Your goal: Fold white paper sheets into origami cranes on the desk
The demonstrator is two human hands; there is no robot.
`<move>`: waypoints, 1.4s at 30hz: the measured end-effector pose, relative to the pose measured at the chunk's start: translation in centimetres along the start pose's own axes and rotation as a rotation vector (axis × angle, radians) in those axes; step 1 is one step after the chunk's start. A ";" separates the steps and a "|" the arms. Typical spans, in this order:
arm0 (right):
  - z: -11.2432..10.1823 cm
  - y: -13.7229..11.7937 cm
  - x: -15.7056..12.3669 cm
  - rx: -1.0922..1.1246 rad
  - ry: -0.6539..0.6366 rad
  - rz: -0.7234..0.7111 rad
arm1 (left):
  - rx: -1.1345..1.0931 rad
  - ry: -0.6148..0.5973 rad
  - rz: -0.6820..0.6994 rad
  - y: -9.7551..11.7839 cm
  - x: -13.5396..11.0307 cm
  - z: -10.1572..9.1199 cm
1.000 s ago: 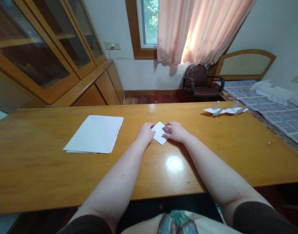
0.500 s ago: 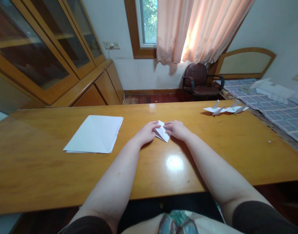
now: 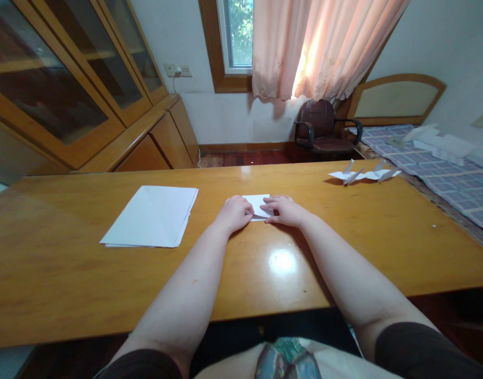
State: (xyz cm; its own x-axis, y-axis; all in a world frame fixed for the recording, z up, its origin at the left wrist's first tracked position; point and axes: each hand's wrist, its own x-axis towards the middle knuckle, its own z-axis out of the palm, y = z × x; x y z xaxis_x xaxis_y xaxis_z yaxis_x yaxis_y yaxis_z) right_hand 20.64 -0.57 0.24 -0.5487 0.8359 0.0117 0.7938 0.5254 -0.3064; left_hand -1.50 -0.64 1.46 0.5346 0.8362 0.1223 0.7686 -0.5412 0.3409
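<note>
A small folded white paper (image 3: 257, 203) lies flat on the wooden table (image 3: 68, 284) at its middle. My left hand (image 3: 235, 212) rests on the paper's left edge with the fingers curled and pressed onto it. My right hand (image 3: 285, 209) presses the paper's right side, fingers bent down on it. Both hands hold the paper against the table top.
A stack of white sheets (image 3: 150, 216) lies left of my hands. Folded paper shapes (image 3: 363, 175) sit at the table's far right. A dark armchair (image 3: 319, 128) stands behind the table, a bed (image 3: 446, 168) on the right, glass-door cabinets (image 3: 68, 84) on the left.
The paper, a flat diamond before, was lifted and folded between both hands. It now lies flat as a smaller, rectangle-like shape pressed under my fingers.
</note>
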 end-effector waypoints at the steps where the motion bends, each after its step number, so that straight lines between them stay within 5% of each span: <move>1: 0.0 0.3 0.1 0.011 0.022 -0.008 | -0.021 0.002 0.022 0.1 0.0 0.1; 12: 0.4 2.2 0.5 0.107 0.187 0.104 | -0.136 -0.096 0.024 -0.2 0.0 1.0; 24: 0.4 3.6 0.5 0.144 0.181 0.265 | 0.025 -0.075 0.034 0.4 0.6 2.0; 33: 0.0 2.4 0.1 0.204 0.162 0.228 | -0.034 -0.035 -0.051 0.5 0.9 2.2; 42: 0.1 2.5 0.3 0.144 0.149 0.165 | -0.054 -0.094 0.034 -0.3 0.7 2.0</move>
State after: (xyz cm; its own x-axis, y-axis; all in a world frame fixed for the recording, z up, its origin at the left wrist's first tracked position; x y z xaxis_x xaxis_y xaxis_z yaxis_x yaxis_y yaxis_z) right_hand 22.44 0.96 -0.65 -0.3618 0.9282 0.0871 0.8178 0.3609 -0.4483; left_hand -0.63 -0.12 -0.40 0.5924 0.8042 0.0478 0.7309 -0.5614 0.3881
